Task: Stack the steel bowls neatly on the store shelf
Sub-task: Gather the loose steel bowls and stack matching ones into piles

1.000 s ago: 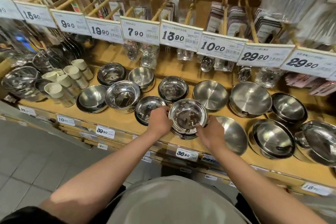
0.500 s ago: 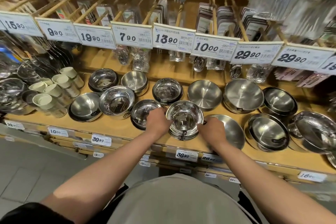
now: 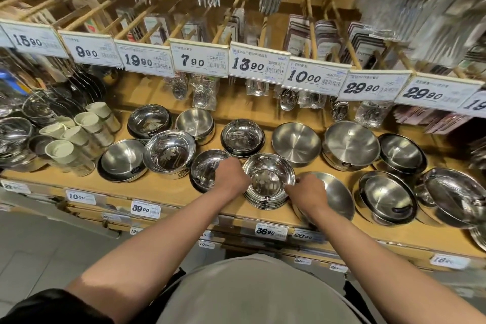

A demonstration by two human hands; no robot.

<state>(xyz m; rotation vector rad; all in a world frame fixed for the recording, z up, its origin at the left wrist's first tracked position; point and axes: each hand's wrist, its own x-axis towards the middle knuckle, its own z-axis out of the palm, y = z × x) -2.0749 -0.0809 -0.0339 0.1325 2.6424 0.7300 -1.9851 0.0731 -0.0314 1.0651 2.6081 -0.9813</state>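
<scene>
Both hands clamp the stack (image 3: 268, 181) at the shelf (image 3: 168, 192) front: left hand (image 3: 231, 175), right hand (image 3: 306, 192). Nudge it unevenly and you could tip it off the edge.

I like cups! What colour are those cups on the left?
Pale cream cups, clearest in the head view.

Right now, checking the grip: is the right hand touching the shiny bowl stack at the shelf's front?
Touching. The head view shows the right hand's fingertips meeting the shiny bowl stack at its right rim, no gap.
</scene>
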